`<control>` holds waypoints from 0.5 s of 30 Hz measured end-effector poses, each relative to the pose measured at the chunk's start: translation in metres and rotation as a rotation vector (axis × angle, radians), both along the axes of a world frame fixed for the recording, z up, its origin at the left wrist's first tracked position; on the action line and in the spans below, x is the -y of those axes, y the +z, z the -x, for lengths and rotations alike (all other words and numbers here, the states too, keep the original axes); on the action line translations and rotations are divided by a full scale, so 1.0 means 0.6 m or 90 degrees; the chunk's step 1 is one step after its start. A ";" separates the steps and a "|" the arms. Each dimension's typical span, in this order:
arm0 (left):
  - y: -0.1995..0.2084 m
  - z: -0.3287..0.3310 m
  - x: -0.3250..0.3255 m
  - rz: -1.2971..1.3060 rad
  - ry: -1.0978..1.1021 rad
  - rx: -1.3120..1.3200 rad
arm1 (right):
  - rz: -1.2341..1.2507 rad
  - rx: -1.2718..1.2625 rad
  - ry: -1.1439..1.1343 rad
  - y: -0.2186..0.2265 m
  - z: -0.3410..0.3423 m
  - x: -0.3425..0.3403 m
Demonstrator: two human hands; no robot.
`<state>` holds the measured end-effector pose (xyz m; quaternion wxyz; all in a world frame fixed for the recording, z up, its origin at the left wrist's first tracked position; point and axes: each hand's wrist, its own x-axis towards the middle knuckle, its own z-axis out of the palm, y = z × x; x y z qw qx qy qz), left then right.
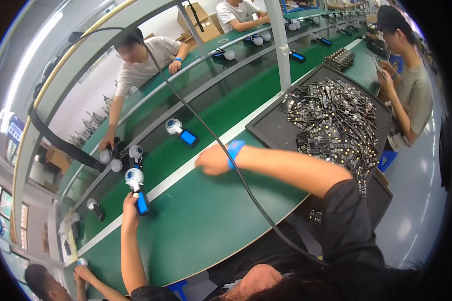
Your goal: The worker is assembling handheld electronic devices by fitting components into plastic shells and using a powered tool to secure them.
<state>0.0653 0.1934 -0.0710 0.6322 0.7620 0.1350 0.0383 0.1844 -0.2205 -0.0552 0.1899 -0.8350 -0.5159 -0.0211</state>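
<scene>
My left hand (130, 206) grips a handheld device with a white round head (134, 176) and a black body bearing a blue panel (142, 201), held over the near edge of the conveyor. Bare-armed with a blue wristband (234, 152), my right arm reaches across the green worktop. The right hand (213, 160) is smeared and its fingers are hard to make out; no object shows in it. Just beyond it, a similar device (188, 136) lies on the green belt. Another white-headed device (135, 152) lies farther left.
A black tray (271, 125) heaped with circuit boards (336, 118) stands at right. A black cable (201, 118) hangs across the view. A metal post (277, 47) rises beyond the worktop (196, 220). Co-workers sit across the belt, at right and at lower left.
</scene>
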 end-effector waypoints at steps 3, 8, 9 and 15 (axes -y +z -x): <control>-0.012 0.023 0.107 -0.138 -0.062 0.027 | 0.217 0.107 -0.202 0.092 -0.012 0.131; -0.016 -0.010 0.226 -0.419 -0.287 -0.006 | 0.399 0.200 -0.390 0.116 -0.074 0.385; -0.004 -0.006 0.241 -0.406 -0.258 0.012 | 0.423 0.145 -0.423 0.111 -0.082 0.431; 0.039 -0.082 0.163 -0.638 -0.041 0.217 | 0.347 0.197 -0.352 0.078 -0.108 0.489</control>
